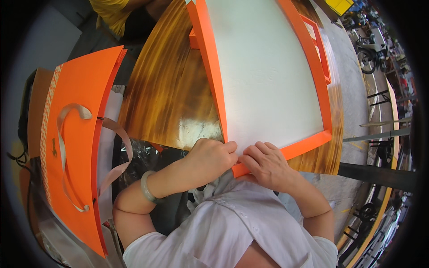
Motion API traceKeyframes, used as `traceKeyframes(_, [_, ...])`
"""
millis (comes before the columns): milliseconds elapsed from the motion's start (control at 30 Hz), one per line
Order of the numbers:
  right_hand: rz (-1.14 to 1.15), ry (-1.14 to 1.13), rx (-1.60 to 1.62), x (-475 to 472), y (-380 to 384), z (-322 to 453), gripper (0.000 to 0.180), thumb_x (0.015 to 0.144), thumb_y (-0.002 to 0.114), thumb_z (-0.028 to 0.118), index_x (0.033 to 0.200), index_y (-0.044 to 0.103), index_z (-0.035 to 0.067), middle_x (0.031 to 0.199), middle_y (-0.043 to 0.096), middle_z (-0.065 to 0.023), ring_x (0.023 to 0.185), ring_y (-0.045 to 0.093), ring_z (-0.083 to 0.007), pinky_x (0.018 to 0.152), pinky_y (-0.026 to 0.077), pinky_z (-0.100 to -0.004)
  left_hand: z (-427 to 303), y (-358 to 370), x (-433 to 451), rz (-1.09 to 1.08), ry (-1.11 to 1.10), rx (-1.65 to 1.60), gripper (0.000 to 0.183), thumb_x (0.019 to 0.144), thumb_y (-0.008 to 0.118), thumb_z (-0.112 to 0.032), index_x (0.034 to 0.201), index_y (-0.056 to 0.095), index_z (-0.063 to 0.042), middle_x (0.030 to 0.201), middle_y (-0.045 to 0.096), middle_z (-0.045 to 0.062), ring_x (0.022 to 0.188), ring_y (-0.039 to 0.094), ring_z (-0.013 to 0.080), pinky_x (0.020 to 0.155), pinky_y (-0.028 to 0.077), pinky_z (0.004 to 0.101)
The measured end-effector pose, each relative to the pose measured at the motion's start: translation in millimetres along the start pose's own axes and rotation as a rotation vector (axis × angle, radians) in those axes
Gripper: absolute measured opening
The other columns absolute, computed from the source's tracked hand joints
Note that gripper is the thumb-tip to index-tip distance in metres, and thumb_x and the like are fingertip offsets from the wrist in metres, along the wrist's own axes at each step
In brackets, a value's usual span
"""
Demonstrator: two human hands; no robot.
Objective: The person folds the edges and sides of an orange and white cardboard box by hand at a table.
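A large sheet of card [261, 70] with a pale, glossy inner face and folded orange edges lies on the wooden table. At its near left corner my left hand [214, 154] has its fingers curled around the end of the left orange edge [211, 77]. My right hand [266, 164] grips the near orange flap [306, 144] close to that same corner, thumb underneath. Both hands almost touch each other. The right orange edge [311, 63] stands folded up, and the corner itself is partly hidden by my fingers.
An orange paper bag [77, 140] with ribbon handles stands left of the table [164, 97]. Another orange frame-like piece [322, 53] lies beyond the card's right edge. Someone in a yellow top [109, 13] sits at the far left. Motorcycles [368, 50] stand off to the right.
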State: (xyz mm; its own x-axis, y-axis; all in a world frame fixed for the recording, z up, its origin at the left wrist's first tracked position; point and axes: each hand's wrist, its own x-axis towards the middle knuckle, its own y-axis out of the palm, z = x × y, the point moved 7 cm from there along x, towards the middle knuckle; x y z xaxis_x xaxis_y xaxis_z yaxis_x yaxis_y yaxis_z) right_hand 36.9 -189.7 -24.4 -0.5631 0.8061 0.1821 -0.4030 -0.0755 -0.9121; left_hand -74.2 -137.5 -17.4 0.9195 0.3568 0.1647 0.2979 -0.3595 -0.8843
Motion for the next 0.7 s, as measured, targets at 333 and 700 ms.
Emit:
traceKeyframes(333, [-0.035, 0.012, 0.123, 11.0, -9.5, -2.5, 0.021, 0.074, 0.082, 0.014, 0.082, 0.063, 0.009, 0.079, 0.059, -0.0026, 0.070, 0.058, -0.0215, 0.060, 0.048, -0.0349, 9.8, 6.9, -7.3, -0.083, 0.013, -0.204, 0.004, 0.081, 0.067, -0.006, 0.080, 0.065, -0.003, 0.092, 0.057, 0.008, 0.082, 0.062, 0.0266, 0.071, 0.053, 0.0384])
traceKeyframes(700, [0.098, 0.097, 0.206, 25.3, -17.0, -8.9, 0.015, 0.082, 0.075, 0.014, 0.080, 0.064, 0.004, 0.076, 0.066, -0.0087, 0.069, 0.064, -0.0287, 0.063, 0.051, -0.0387, 15.6, 12.7, -10.3, -0.059, 0.032, -0.215, 0.005, 0.080, 0.068, -0.007, 0.078, 0.065, -0.003, 0.091, 0.057, 0.009, 0.082, 0.062, 0.0280, 0.076, 0.051, 0.0410])
